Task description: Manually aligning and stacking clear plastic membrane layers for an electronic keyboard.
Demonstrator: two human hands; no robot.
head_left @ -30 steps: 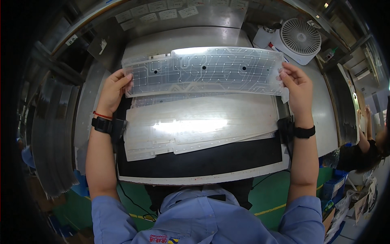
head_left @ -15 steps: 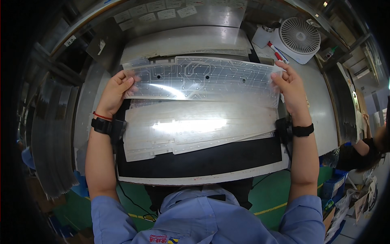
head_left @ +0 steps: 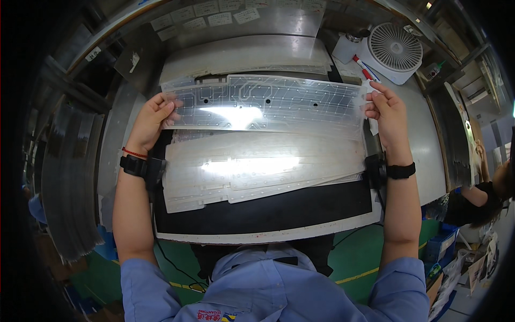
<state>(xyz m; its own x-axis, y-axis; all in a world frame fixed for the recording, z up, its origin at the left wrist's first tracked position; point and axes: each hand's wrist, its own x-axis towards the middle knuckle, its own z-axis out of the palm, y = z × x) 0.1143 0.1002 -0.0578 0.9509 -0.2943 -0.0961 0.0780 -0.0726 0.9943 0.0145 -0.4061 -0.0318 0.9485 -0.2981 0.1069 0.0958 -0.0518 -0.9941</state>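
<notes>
A clear plastic sheet (head_left: 289,99) printed with fine circuit-like lines and several dark holes is raised above the stack, a bright reflection on it. My left hand (head_left: 161,111) pinches its left end between thumb and fingers. At the right end, my right hand (head_left: 384,107) has its fingers curled and closed beside the sheet's blurred edge; whether they grip this sheet or another thin layer cannot be told. Below lies an uneven stack of similar translucent sheets (head_left: 257,180) on a black mat (head_left: 268,217).
Farther back lies another stack of sheets (head_left: 247,53). A white fan (head_left: 396,47) and a red marker (head_left: 363,67) are at the back right. Tall sheet stacks (head_left: 70,177) stand on the left. A co-worker's arm (head_left: 476,198) shows at far right.
The raised sheet has shifted slightly left. My right hand has moved a little to the right, its thumb no longer lying over the sheet's face. My left hand stays almost in place.
</notes>
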